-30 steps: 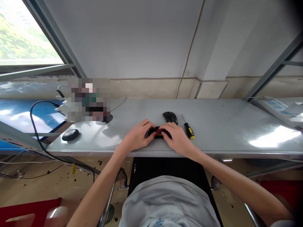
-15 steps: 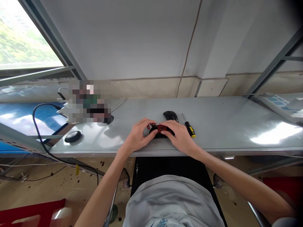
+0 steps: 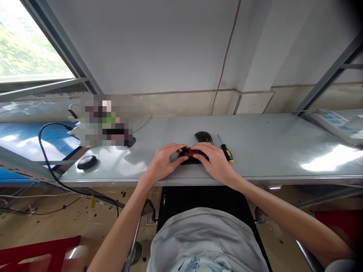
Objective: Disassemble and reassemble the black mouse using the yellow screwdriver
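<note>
Left hand point(image 3: 166, 160) and right hand point(image 3: 217, 161) grasp opposite ends of black plastic device with exposed red insides point(image 3: 189, 152), left of slim black-and-yellow screwdriver point(image 3: 227, 154). Seems opened, not closed up; finer progress can't tell.

Grey tabletop point(image 3: 272, 145) with 1 screwdriver point(image 3: 227, 153) near 1 black curved shell point(image 3: 203, 136); far left, 1 black mouse point(image 3: 87, 162).

On the table point(image 3: 269, 147), screwdriver point(image 3: 227, 154) just right of mouse shell point(image 3: 203, 137) behind right hand point(image 3: 217, 161), mouse point(image 3: 87, 162) well to the left
</note>
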A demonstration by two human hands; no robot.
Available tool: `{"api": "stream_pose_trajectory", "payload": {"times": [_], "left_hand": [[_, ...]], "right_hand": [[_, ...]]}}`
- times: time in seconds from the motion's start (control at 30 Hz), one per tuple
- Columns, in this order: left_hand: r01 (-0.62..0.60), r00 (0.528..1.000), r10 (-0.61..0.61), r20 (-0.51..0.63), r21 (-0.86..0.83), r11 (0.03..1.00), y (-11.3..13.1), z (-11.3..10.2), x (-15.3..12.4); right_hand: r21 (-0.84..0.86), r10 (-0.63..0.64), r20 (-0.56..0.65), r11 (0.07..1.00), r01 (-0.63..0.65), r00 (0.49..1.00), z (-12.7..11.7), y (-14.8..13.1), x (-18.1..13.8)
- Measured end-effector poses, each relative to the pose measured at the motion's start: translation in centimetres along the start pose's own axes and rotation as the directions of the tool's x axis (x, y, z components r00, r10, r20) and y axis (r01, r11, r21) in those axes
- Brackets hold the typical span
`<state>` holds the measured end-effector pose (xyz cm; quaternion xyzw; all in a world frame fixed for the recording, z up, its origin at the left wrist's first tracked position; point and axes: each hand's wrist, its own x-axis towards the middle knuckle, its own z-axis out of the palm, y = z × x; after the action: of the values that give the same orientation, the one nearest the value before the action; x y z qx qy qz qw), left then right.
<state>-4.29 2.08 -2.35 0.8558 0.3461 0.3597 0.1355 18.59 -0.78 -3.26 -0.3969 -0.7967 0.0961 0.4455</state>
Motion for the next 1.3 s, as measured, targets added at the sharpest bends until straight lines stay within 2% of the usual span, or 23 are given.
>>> {"api": "stream_pose_trajectory", "payload": {"times": [0.17,0.37,0.9,1.13,1.3], "left_hand": [[-0.012,0.999,0.013,-0.029,0.038,0.999,-0.07,0.02,0.03],[-0.036,0.999,0.037,-0.028,0.037,0.999,0.04,0.01,0.08],[0.06,0.998,-0.06,-0.005,0.004,0.998,0.32,-0.19,-0.07],[0.098,0.995,-0.098,-0.007,0.019,0.995,0.51,-0.38,-0.19],[0.092,0.995,-0.092,-0.024,0.021,0.996,0.43,-0.27,-0.16]], "right_hand": [[-0.009,-0.011,0.022,1.0,0.011,1.0,-0.12,-0.01,-0.06],[-0.015,-0.042,-0.015,0.999,0.042,0.999,-0.14,-0.06,0.05],[0.014,-0.04,-0.045,0.999,0.041,0.998,-0.1,-0.05,0.24],[0.006,0.015,-0.05,1.0,-0.015,0.999,-0.24,-0.36,0.43],[0.046,0.137,-0.06,0.99,-0.134,0.989,-0.38,-0.41,0.43]]}}
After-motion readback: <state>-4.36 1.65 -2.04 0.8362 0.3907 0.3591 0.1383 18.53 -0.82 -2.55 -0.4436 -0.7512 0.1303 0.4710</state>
